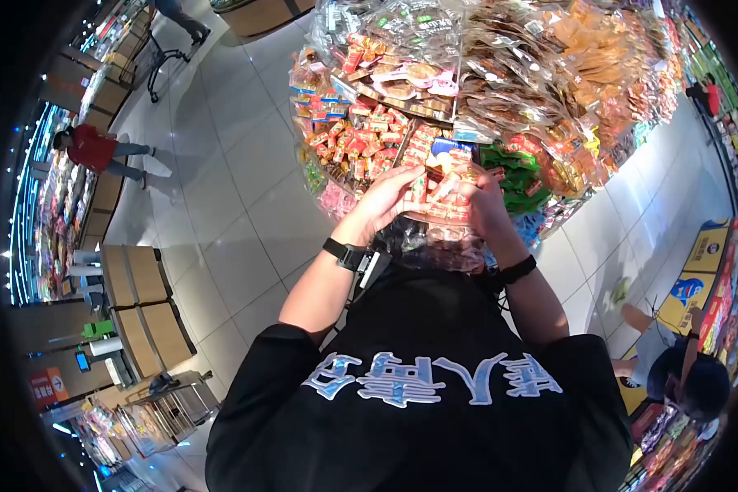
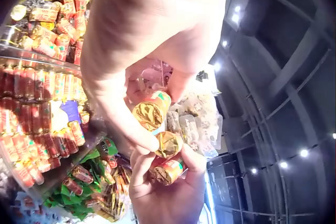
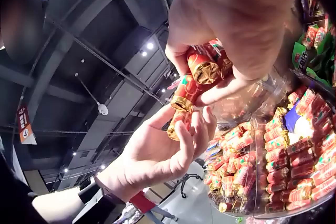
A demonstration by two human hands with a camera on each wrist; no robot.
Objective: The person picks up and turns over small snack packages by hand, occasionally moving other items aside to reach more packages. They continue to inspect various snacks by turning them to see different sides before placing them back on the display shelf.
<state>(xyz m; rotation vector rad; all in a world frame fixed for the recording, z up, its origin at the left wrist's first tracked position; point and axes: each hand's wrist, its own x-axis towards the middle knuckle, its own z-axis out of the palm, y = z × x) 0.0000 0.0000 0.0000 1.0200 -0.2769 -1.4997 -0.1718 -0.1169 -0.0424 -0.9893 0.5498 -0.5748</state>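
Note:
Small red-wrapped candy rolls with crimped gold ends are in both hands, held close together above the display. My left hand (image 1: 389, 197) grips a candy roll (image 2: 150, 115) between thumb and fingers. Facing it, my right hand (image 1: 485, 203) holds several rolls (image 3: 206, 70) bunched in its curled fingers. Between the two hands, another roll (image 3: 185, 94) bridges the gap, close to the fingertips of both. Below lies a compartment with the same rolls stacked in neat rows (image 3: 302, 169), a blue and white piece (image 3: 292, 120) among them.
Left of the rows is a bin of loose rolls (image 1: 365, 143); right of them are green packets (image 1: 517, 176). Bagged snacks (image 1: 525, 74) fill the display's far side. A person in red (image 1: 94, 149) walks at left; another person (image 1: 689, 377) is at right. A trolley (image 1: 162, 66) stands farther off.

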